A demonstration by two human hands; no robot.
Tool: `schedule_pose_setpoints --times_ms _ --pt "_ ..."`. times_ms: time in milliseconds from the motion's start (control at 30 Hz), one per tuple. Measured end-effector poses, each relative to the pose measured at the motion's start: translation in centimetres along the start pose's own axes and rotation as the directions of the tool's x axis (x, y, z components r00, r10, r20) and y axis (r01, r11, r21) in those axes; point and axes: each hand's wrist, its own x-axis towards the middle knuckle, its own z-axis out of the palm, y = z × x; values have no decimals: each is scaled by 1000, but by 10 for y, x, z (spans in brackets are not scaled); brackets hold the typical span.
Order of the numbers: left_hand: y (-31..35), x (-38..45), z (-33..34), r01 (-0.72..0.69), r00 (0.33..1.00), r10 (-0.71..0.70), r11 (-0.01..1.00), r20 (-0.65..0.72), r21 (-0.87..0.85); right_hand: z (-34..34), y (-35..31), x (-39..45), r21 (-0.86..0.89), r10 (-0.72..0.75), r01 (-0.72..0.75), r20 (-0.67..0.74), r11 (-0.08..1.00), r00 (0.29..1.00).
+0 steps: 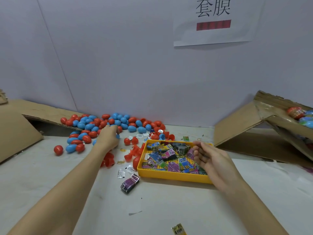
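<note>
A heap of red and blue plastic eggs [108, 123] lies along the back wall. My left hand [108, 137] reaches into its near edge, fingers curled round a blue egg [117, 136] that mostly hides under them. A yellow tray [171, 175] filled with several small printed packets [169, 154] sits right of centre. My right hand [210, 157] hovers over the tray's right side, palm turned inward, fingers relaxed and holding nothing. Loose red egg halves [128, 156] lie between the heap and the tray.
A purple bundle of packets [130, 183] and small white slips [121, 173] lie in front of the tray. Flattened cardboard [17, 131] slopes at the left; a cardboard box [264, 122] at the right holds wrapped eggs [299, 114]. A printed sign [213, 21] hangs on the wall.
</note>
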Motion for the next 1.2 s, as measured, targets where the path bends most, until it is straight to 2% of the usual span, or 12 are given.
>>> schedule_pose_setpoints --times_ms 67,133,233,300,367,433,500,600,733,833,933,1200 --pt "19 -16 -11 4 1000 -7 986 -19 -167 -1 -1 -3 10 -1 1 4 1000 1000" --pt "45 -42 -22 2 998 -25 914 -51 -406 -1 -2 -4 12 -6 5 7 1000 1000" --pt "86 -93 -28 29 999 -32 656 11 -754 1 -1 -6 -26 -25 26 24 999 999" --pt "113 -126 -26 -2 999 38 537 22 -844 4 0 -9 -132 -66 71 42 989 997" --pt "136 -150 -21 -77 994 110 538 -21 -840 7 1 -13 -358 -165 190 99 914 981" --pt "151 -164 -15 -131 985 168 549 -45 -826 11 3 -19 -540 -229 320 230 778 946" --pt "157 -170 -13 -154 977 208 534 -47 -831 15 5 -24 -573 -219 377 327 727 919" --pt "156 -174 -10 -181 969 239 544 -55 -819 19 6 -27 -624 -196 386 352 680 915" --pt "155 -175 -11 -206 966 242 522 -88 -828 19 7 -26 -605 -220 345 273 718 936" --pt "153 -178 -13 -328 910 392 490 -131 -808 19 8 -25 -591 -234 328 232 737 944" --pt "151 -177 -9 -463 845 499 508 -190 -726 20 9 -25 -578 -242 322 213 750 946" --pt "143 -171 -11 -465 848 500 541 -177 -701 20 11 -24 -616 -234 303 192 727 953"
